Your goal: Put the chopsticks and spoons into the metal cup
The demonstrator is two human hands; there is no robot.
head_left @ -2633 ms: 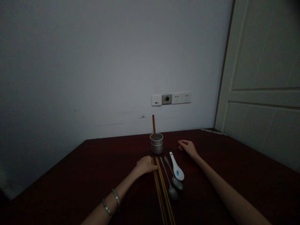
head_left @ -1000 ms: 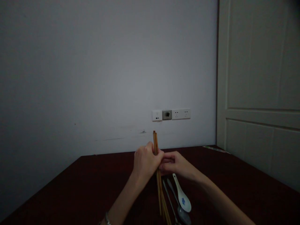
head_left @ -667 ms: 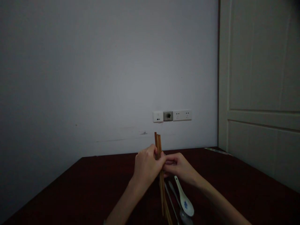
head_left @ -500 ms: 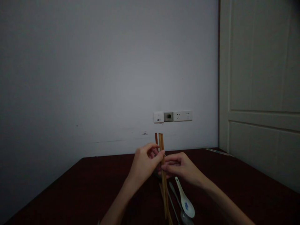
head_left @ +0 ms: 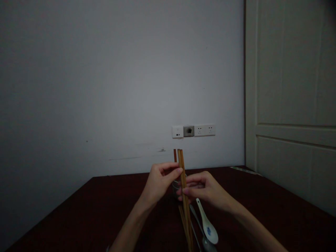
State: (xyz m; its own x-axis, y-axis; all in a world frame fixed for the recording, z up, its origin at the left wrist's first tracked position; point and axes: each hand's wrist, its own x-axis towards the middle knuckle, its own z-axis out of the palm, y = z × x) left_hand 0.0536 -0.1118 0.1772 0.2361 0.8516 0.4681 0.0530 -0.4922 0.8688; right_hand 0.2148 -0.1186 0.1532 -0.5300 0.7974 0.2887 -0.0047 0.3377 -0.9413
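Observation:
My left hand (head_left: pixel 158 181) and my right hand (head_left: pixel 202 189) both pinch a pair of wooden chopsticks (head_left: pixel 183 182) held nearly upright above the dark red table (head_left: pixel 86 213). The left fingertips press the sticks from the left, the right fingers grip them lower down. Behind the hands a metal cup (head_left: pixel 175 184) is mostly hidden; a darker chopstick (head_left: pixel 174 155) stands up out of it. More chopsticks (head_left: pixel 183 224) lie on the table below the hands.
A white ceramic spoon (head_left: pixel 207 227) with a blue mark and a metal spoon (head_left: pixel 203 239) lie just right of the chopsticks. A grey wall with a socket strip (head_left: pixel 193 131) rises behind the table. A cream door (head_left: pixel 291 105) stands at right.
Since 2.6 s ago my hands left the table and lifted a pair of chopsticks upright. In the last half second the left fingers opened to a fingertip pinch and the sticks shifted slightly right.

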